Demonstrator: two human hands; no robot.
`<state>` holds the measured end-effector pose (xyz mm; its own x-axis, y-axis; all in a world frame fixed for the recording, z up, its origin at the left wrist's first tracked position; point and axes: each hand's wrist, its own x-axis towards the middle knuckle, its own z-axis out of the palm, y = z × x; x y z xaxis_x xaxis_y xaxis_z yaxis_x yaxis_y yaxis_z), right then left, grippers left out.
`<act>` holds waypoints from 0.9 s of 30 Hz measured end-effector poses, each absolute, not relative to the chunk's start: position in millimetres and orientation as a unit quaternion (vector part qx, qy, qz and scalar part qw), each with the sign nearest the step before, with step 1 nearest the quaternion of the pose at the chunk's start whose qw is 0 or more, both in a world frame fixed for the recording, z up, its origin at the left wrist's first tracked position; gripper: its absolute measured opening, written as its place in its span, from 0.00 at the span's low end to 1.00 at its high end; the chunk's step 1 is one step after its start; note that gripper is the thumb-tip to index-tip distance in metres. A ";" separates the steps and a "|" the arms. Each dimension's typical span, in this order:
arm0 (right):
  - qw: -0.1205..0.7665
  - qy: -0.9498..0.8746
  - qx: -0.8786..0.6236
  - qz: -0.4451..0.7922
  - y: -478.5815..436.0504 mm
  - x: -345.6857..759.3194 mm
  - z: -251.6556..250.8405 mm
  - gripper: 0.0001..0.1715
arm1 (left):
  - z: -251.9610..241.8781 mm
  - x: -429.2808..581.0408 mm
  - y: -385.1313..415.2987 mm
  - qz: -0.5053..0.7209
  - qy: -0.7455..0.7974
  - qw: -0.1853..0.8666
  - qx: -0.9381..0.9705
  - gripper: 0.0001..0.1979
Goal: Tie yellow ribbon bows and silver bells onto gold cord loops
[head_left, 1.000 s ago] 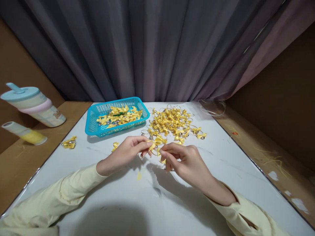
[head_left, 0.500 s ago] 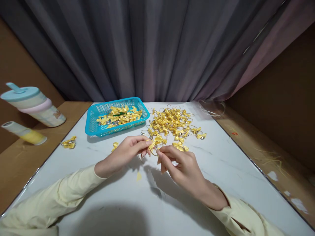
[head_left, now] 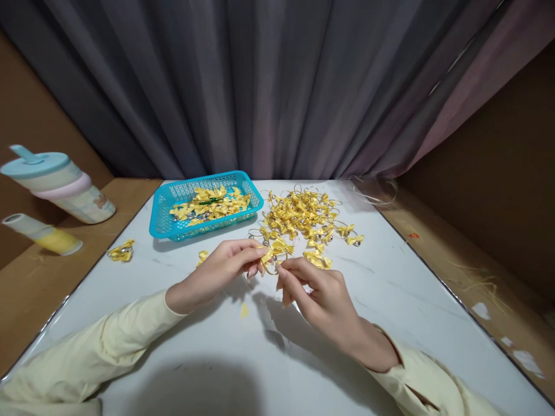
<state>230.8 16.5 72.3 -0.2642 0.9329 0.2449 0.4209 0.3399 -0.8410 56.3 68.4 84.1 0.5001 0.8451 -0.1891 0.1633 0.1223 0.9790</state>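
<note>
Two bare hands work close together above the white marbled tabletop (head_left: 151,277), with a shiny yellow satin ribbon bow (head_left: 267,256) and its thin, dull-gold cord loop (head_left: 269,273) between them. The left hand (head_left: 222,267) pinches the bow between thumb and fingertips; the right hand (head_left: 321,293) has thumb and forefinger drawn narrow on the loop's right side. Whether a knot sits under those tips is too small to tell.

Done well, this calls for a steady left pinch that doesn't crush the satin, while the right tips draw the cord gently, without twisting it. The heap of yellow bows with silver bells and cord loops (head_left: 303,216) lies just beyond the fingertips, so a stray loop could snag; working slightly nearer the body, over the bare tabletop, would probably be safer.
</note>
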 end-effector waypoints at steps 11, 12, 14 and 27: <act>0.389 -0.712 -0.471 0.347 15.8 230.5 75.8 0.11 | 80.0 56.8 69.2 0.291 0.379 0.721 0.502 0.10; 0.388 -0.712 -0.471 0.348 15.6 230.6 76.0 0.11 | 79.4 56.9 69.7 0.292 0.376 0.728 0.493 0.10; 0.385 -0.714 -0.469 0.349 15.3 230.7 76.8 0.11 | 79.0 57.5 70.3 0.292 0.369 0.741 0.478 0.11; 0.386 -0.694 -0.475 0.379 17.3 230.5 81.4 0.12 | 82.1 57.8 69.3 0.278 0.368 0.741 0.488 0.13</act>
<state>230.5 17.3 81.4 -0.2508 0.9520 0.1755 0.3677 0.2614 -0.8925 57.8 69.3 82.1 0.5752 0.7705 -0.2747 -0.0525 0.3699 0.9276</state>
